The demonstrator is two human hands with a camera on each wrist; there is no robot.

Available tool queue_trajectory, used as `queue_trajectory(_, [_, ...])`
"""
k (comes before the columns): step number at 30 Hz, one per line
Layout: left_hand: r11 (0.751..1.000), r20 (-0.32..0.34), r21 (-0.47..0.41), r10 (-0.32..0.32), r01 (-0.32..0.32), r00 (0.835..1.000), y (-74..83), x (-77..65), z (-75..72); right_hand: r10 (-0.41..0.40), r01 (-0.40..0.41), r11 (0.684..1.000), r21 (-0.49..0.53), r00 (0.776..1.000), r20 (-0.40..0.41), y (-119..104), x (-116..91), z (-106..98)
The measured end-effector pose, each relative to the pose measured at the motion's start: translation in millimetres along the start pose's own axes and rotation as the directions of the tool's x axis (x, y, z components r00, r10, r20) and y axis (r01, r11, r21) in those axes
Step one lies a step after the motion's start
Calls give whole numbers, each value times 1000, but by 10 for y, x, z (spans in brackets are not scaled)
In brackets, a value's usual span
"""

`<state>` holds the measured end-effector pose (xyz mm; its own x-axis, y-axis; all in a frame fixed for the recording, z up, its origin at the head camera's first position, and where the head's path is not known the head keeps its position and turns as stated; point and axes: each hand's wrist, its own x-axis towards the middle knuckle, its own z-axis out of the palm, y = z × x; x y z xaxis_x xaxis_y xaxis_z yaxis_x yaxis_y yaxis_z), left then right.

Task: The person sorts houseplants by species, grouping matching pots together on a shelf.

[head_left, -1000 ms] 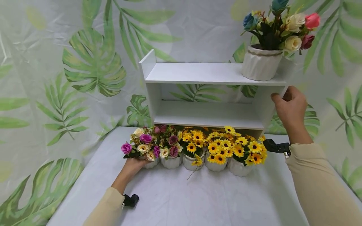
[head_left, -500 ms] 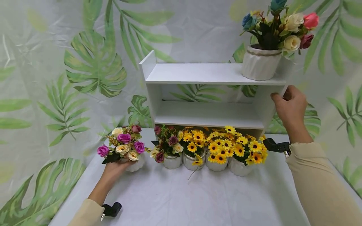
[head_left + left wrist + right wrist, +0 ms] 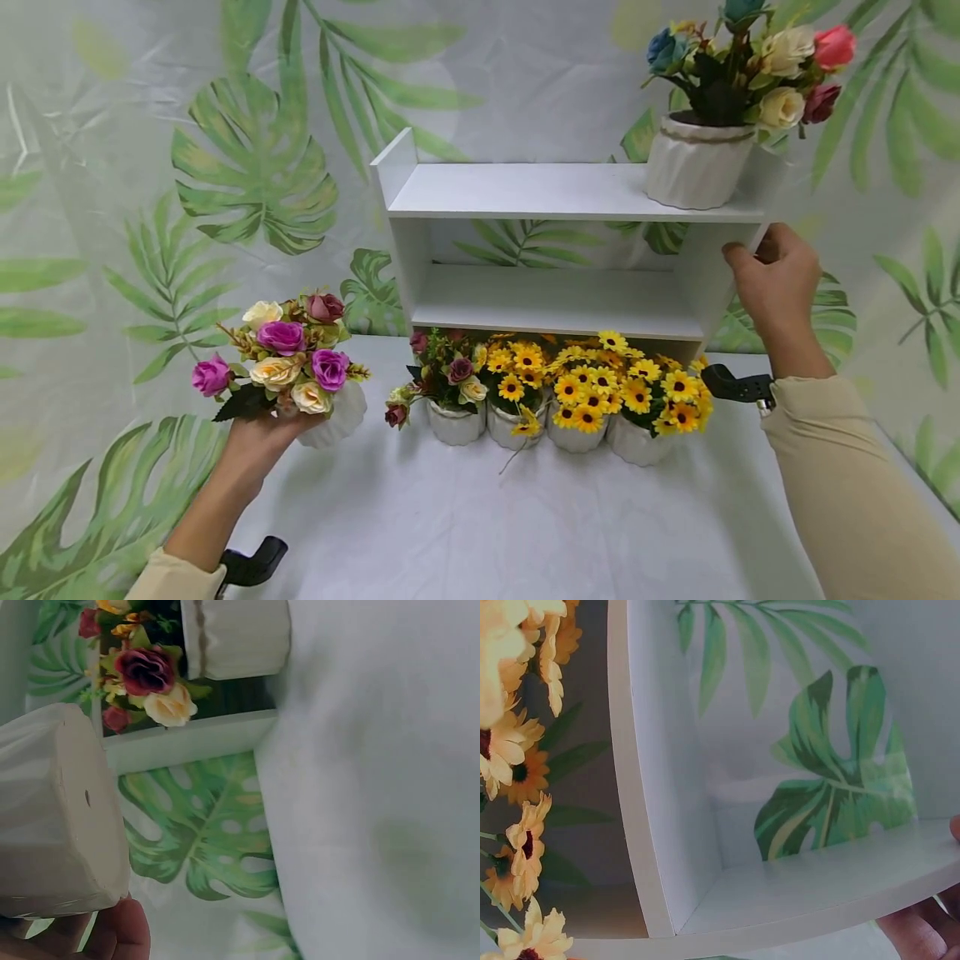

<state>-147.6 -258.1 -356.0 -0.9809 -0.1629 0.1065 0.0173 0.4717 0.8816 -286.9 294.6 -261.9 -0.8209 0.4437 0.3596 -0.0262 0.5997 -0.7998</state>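
Note:
My left hand (image 3: 251, 458) holds a white pot of purple and cream artificial roses (image 3: 281, 350), tilted and raised at the left. The left wrist view shows the underside of that pot (image 3: 86, 802) above the fingers (image 3: 127, 926). My right hand (image 3: 780, 279) grips the right side panel of a white two-tier shelf (image 3: 517, 190), thumb on the near edge. In the right wrist view, fingertips (image 3: 915, 934) wrap the panel's outer side. On the top board at the right stands a ribbed white pot (image 3: 697, 167) with pink, cream and blue roses.
Before the shelf, on a white-covered table (image 3: 480, 533), stand a pot of dark red roses (image 3: 457, 423) and several pots of yellow sunflowers (image 3: 588, 392). A leaf-printed sheet (image 3: 255, 167) hangs behind. Dark camera mounts (image 3: 255, 562) stick out at both wrists.
My left hand has lifted the pot of purple roses out of the row, moving it left and towards me. The right hand keeps its grip on the shelf.

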Motion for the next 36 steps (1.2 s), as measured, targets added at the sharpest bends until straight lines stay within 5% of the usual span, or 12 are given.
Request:
queue_trajectory(7, [998, 19, 61, 15, -16, 1000, 187, -29, -41, -6, 6, 1000, 12, 1000, 9, -11, -8, -14])
queue_trajectory(13, [982, 59, 129, 130, -136, 990, 473, -8, -101, -4, 3, 1000, 12, 1000, 11, -7, -1, -16])
queue_trajectory(23, [960, 68, -90, 271, -265, 960, 1005, 33, -81, 0, 0, 1000, 4, 1000, 7, -9, -4, -10])
queue_trajectory(36, [934, 125, -50, 358, -354, 925, 1939, 303, -113, 1, -1, 1000, 5, 1000, 8, -32, -13, -11])
